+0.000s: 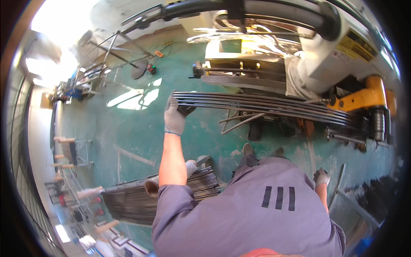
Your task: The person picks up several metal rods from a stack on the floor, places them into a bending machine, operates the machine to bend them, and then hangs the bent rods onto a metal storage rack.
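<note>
My left hand (175,118), in a pale work glove with a dark palm, is closed round the left end of a bundle of long dark metal bars (257,103). Several bars lie side by side in it. They stretch right to a yellow machine arm (361,98) with a ribbed metal cylinder (378,124), where their far ends are hard to make out. Beside my body, at the right, my right hand (322,176) hangs low in a similar glove. Its fingers are loosely bent and slightly apart, with nothing visible in them.
A large stack of dark metal bars (132,199) lies at lower left, with a brown cardboard tube (151,187) by it. A white machine (325,55) stands ahead. Dark stock (374,197) and a metal frame (357,207) are at right. A round-based stand (140,69) stands far left.
</note>
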Demonstrator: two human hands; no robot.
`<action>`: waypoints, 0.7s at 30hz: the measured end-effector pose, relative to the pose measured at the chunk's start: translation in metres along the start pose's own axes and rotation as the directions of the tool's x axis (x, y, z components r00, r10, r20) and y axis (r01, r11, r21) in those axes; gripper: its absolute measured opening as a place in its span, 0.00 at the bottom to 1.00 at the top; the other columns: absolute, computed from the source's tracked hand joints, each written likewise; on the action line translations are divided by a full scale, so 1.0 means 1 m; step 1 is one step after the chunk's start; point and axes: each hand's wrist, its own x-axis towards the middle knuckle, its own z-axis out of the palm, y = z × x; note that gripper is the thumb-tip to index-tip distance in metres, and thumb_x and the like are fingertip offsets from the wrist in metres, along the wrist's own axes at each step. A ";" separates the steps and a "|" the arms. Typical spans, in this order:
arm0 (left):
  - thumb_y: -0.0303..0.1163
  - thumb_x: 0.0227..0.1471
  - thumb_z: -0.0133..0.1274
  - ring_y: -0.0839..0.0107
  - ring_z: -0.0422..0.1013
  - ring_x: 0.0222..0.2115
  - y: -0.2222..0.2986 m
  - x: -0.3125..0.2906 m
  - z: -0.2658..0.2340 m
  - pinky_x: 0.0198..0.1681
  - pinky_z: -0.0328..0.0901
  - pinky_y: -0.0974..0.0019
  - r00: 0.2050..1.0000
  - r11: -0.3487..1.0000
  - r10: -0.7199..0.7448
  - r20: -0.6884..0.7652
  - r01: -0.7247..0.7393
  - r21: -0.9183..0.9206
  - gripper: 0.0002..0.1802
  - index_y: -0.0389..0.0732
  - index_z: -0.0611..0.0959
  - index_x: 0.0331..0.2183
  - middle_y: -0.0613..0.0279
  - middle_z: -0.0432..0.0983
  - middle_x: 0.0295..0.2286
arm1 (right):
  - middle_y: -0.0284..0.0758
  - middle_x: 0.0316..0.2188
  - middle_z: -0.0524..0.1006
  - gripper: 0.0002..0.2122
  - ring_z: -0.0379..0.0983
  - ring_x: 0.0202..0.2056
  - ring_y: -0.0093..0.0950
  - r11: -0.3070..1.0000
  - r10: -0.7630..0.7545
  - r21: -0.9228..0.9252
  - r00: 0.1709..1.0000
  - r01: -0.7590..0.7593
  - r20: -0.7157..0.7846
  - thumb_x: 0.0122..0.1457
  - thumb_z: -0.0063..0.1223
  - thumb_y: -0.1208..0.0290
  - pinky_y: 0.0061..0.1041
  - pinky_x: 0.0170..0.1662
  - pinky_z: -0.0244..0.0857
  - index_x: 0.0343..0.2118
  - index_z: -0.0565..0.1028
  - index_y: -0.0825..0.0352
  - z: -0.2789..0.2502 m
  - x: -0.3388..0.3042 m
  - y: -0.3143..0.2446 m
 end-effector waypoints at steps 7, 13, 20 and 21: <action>0.49 0.70 0.50 0.62 0.81 0.40 0.000 0.012 -0.036 0.40 0.80 0.57 0.990 0.829 0.110 -0.084 -0.045 0.557 0.32 0.39 0.70 0.64 0.57 0.77 0.46 | 0.32 0.21 0.76 0.11 0.73 0.19 0.28 0.980 -0.053 -0.194 0.994 0.034 -0.095 0.66 0.58 0.62 0.29 0.22 0.65 0.31 0.78 0.66 -0.008 -0.017 -0.003; 0.57 0.71 0.41 0.51 0.71 0.54 0.000 0.002 -0.002 0.56 0.68 0.44 0.997 0.921 0.012 -0.078 0.020 0.389 0.34 0.48 0.65 0.68 0.56 0.70 0.58 | 0.33 0.27 0.81 0.13 0.76 0.23 0.26 0.983 -0.066 -0.172 0.998 0.066 0.001 0.66 0.59 0.62 0.27 0.27 0.68 0.42 0.79 0.69 0.011 -0.014 -0.043; 0.62 0.70 0.34 0.47 0.64 0.61 -0.048 -0.017 -0.007 0.66 0.57 0.38 0.955 0.993 0.014 -0.297 -0.047 -0.104 0.39 0.42 0.66 0.65 0.47 0.65 0.63 | 0.33 0.27 0.81 0.12 0.77 0.25 0.26 0.978 -0.052 -0.198 0.997 0.062 0.056 0.66 0.59 0.63 0.28 0.27 0.67 0.41 0.79 0.69 -0.020 0.071 -0.079; 0.62 0.70 0.35 0.48 0.67 0.58 -0.073 -0.023 0.013 0.64 0.61 0.38 0.907 0.993 -0.025 -0.421 -0.025 -0.112 0.37 0.41 0.71 0.62 0.49 0.69 0.60 | 0.33 0.27 0.81 0.11 0.77 0.25 0.26 0.975 -0.052 -0.215 0.997 0.062 0.050 0.66 0.59 0.63 0.28 0.27 0.67 0.39 0.80 0.68 -0.027 0.085 -0.080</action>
